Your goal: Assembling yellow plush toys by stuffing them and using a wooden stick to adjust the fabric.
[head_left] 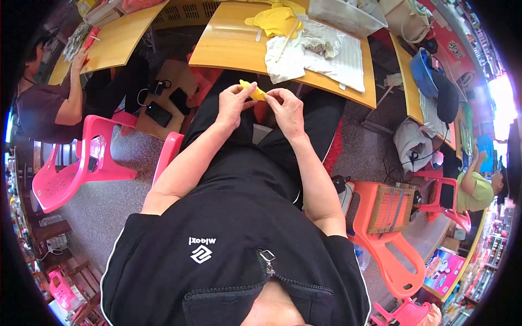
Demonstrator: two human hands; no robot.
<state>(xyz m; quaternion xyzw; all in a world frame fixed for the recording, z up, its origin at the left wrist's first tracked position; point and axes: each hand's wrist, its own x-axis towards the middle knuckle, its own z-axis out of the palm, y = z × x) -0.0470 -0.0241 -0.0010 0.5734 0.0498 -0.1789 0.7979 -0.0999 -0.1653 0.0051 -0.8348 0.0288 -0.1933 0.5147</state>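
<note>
Between my two hands, above my lap and just off the table's near edge, is a small yellow piece that looks like soft cloth (258, 94). My left hand (235, 103) pinches its left end between thumb and fingers. At its right end, the thumb and fingertips of my right hand (286, 110) are closed on it. Its exact kind is too small to make out. On the wooden table (220, 46) ahead lie a heap of yellow pieces (276, 22), a white cloth (285, 58) with a thin stick on it, and a clear plastic bag (322, 43).
A clear plastic bin (348, 15) stands at the table's far right. Pink chairs (89, 157) are to the left, an orange chair (375, 217) to the right. One person (51, 103) works at the left table; another person (476, 187) sits at far right. Phones (158, 114) lie on a box.
</note>
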